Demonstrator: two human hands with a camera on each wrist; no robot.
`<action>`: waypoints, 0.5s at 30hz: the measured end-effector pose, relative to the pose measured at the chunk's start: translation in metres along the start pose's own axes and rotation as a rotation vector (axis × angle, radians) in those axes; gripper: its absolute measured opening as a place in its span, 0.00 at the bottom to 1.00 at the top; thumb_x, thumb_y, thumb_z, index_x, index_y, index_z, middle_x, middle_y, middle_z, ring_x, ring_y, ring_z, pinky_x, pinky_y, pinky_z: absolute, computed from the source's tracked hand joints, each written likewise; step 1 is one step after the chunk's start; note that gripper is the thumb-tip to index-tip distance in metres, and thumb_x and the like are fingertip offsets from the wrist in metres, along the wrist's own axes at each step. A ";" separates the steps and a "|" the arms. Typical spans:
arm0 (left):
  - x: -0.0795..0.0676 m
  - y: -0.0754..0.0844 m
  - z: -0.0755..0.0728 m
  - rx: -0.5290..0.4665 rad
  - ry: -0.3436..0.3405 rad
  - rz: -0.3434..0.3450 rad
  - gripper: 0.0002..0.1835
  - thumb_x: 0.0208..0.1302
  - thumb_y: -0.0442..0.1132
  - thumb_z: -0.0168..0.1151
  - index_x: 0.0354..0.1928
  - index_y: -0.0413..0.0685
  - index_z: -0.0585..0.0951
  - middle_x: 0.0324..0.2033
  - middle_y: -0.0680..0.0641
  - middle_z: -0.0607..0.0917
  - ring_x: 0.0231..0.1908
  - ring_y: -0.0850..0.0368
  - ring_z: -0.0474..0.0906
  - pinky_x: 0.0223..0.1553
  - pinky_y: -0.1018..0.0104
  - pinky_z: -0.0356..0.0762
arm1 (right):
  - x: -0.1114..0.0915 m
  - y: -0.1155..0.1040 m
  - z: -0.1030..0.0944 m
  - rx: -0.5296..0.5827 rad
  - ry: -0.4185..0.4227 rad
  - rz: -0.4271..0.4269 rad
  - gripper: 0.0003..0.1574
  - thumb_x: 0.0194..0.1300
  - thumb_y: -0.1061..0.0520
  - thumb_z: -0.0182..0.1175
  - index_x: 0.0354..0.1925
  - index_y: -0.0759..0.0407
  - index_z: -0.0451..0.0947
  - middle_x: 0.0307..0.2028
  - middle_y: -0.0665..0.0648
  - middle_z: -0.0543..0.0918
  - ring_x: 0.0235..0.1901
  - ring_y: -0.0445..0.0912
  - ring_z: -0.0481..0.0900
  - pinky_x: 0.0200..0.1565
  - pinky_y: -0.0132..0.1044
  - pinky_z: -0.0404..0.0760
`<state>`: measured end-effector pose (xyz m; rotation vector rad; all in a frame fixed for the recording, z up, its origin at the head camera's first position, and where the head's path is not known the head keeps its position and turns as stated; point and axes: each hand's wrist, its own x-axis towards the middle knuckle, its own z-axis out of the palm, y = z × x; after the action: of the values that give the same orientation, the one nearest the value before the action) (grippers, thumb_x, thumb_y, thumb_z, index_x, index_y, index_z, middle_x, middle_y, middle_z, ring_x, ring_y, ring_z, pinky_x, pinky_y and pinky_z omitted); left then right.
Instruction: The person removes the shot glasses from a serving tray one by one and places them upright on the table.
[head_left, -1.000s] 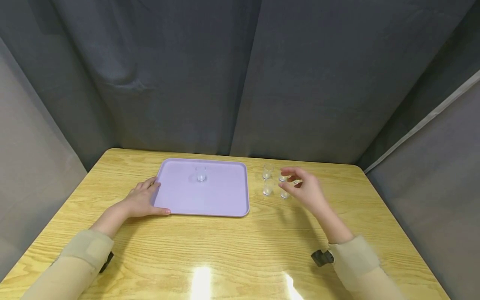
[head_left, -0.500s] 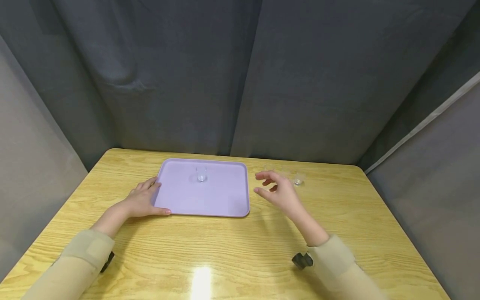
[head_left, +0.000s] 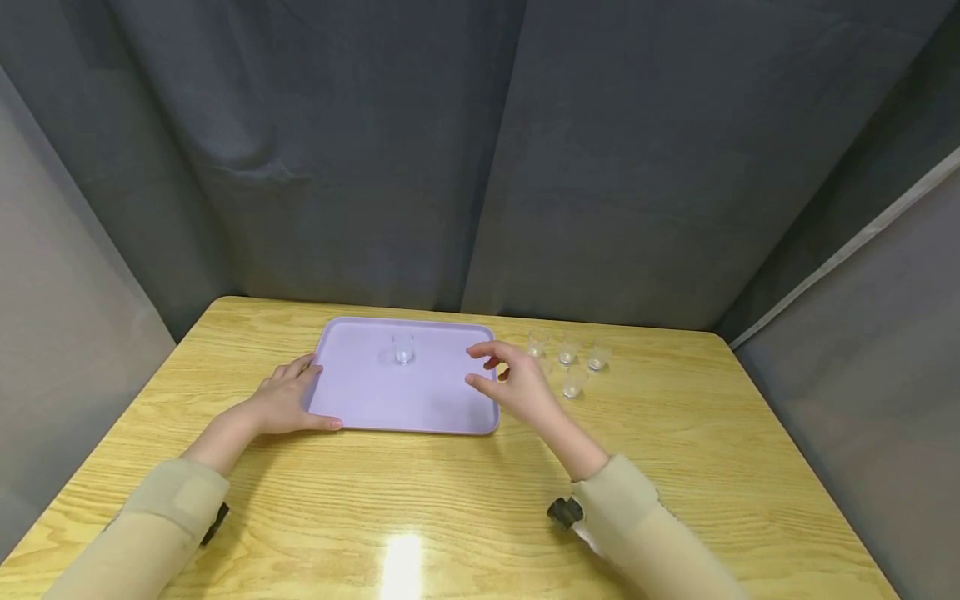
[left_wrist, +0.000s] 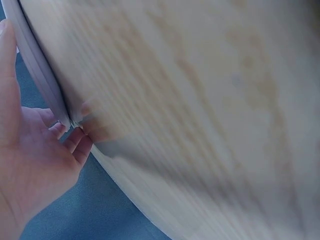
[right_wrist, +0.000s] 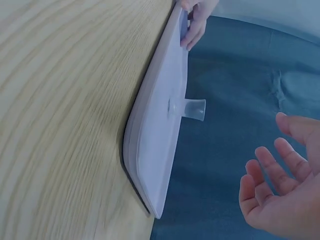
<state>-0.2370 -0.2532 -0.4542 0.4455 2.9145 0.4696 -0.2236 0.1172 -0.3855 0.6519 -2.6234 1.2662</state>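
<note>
My left hand (head_left: 279,404) holds the near left corner of a lilac tray (head_left: 450,421), thumb along the front rim and fingers at the left side. Its fingertips (left_wrist: 82,145) are at the tray's edge in the left wrist view. On the tray, behind its middle, stands a small clear glass (head_left: 403,350); the right wrist view shows this glass (right_wrist: 194,109) too. My right hand (head_left: 517,385) hovers over the tray's right edge, thumb and fingers apart. Nothing sits between its loosely bent fingers (right_wrist: 275,172) in the right wrist view.
Several similar clear glasses stand right of the tray, among them a front one (head_left: 574,383) and a rightmost one (head_left: 598,358). One is partly behind my right hand. The wooden table (head_left: 420,500) ends at a dark grey curtain (head_left: 375,167).
My right hand has moved left from above the glasses to the tray's right edge, uncovering glasses behind it. My left hand, the tray and the glass on it keep their places.
</note>
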 end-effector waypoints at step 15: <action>-0.001 0.000 -0.001 -0.008 -0.008 -0.007 0.67 0.39 0.78 0.60 0.69 0.31 0.56 0.71 0.32 0.48 0.66 0.28 0.47 0.60 0.29 0.49 | 0.036 0.000 0.051 0.076 -0.028 0.029 0.33 0.54 0.57 0.70 0.58 0.59 0.72 0.51 0.59 0.81 0.43 0.57 0.80 0.44 0.47 0.80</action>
<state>-0.2366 -0.2535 -0.4529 0.4353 2.9043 0.4769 -0.2530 0.0665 -0.4056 0.6494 -2.6273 1.3814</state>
